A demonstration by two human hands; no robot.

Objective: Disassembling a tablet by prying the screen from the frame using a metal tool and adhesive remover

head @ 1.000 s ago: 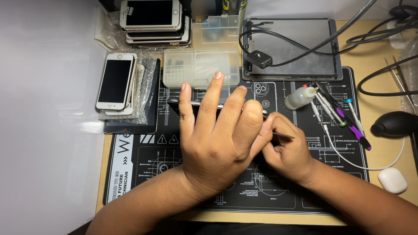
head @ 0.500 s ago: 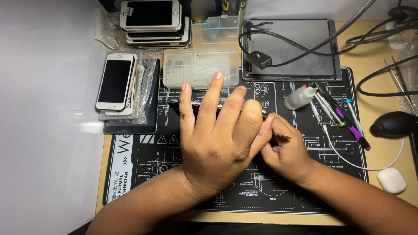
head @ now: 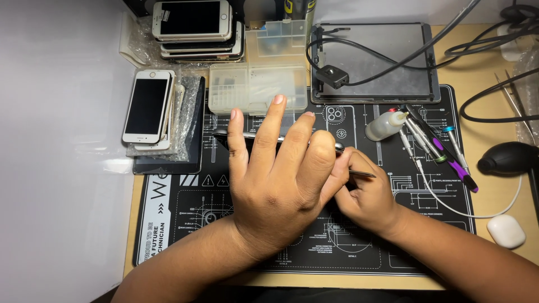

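Left hand (head: 281, 185) lies flat with fingers spread over a dark slim phone (head: 247, 136), hiding all but its far edge on the black printed rubber work mat (head: 185, 207); right hand (head: 368, 196), partly covered by the left, pinches a thin metal pry tool (head: 362, 174) whose tip is hidden. Beyond stand a clear plastic compartment box (head: 255, 84), a small white squeeze bottle (head: 384, 124), and a grey tablet under black cables (head: 376, 62).
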